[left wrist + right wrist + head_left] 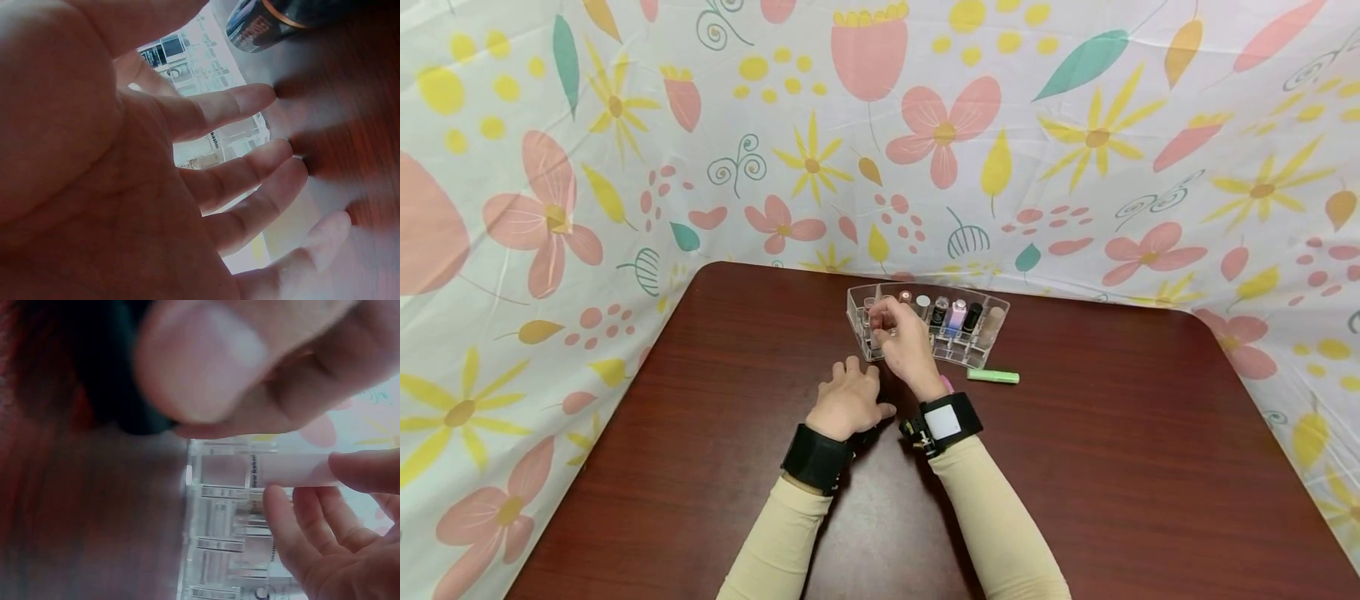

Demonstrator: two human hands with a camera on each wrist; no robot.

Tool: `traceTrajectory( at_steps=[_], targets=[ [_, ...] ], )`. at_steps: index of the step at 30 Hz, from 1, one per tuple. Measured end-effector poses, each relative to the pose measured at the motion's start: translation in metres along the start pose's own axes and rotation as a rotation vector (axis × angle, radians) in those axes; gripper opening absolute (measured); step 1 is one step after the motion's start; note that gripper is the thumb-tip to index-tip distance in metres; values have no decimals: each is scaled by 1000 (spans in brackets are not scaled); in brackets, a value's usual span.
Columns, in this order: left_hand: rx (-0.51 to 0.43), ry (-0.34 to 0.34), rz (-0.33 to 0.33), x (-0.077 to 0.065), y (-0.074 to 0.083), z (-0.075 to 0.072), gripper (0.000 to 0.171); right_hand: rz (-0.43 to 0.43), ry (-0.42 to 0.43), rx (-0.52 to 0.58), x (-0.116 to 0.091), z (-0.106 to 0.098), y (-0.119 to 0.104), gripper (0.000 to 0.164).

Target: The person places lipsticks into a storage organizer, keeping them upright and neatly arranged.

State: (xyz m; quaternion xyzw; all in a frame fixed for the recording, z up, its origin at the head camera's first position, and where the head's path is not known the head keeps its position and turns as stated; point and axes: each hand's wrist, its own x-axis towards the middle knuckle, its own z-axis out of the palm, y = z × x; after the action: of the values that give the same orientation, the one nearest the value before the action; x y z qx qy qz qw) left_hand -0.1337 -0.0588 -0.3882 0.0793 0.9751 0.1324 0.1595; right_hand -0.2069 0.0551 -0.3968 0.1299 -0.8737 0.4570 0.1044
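Note:
A clear acrylic organizer [973, 358] with lip products in its slots stands toward the back of the table. At its left end my right hand [908, 343] pinches a pale pink tube [297, 470] between thumb and fingers. The tube's lower part sits in the end slot, seen in the right wrist view. My left hand [846, 402] is palm down in front of the organizer, fingers spread, fingertips [259, 97] at the tabletop. A black tube with an orange-gold ring [265, 25] is near the left thumb, mostly hidden from the head view.
Just off the organizer's front right corner lies a green tube [993, 377]. Other slots hold a pink-lilac tube [957, 317], a black tube [972, 317] and a beige one [992, 323]. Flower-printed cloth [925, 208] hangs behind and beside the dark wooden table [1120, 467].

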Motion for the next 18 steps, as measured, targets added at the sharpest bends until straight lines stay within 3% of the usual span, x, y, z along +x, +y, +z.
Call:
traceTrajectory(
  at_steps=[18],
  targets=[
    [13,-34,7,1,0,0,68,10,8,29,-9,-6,3,32]
  ],
)
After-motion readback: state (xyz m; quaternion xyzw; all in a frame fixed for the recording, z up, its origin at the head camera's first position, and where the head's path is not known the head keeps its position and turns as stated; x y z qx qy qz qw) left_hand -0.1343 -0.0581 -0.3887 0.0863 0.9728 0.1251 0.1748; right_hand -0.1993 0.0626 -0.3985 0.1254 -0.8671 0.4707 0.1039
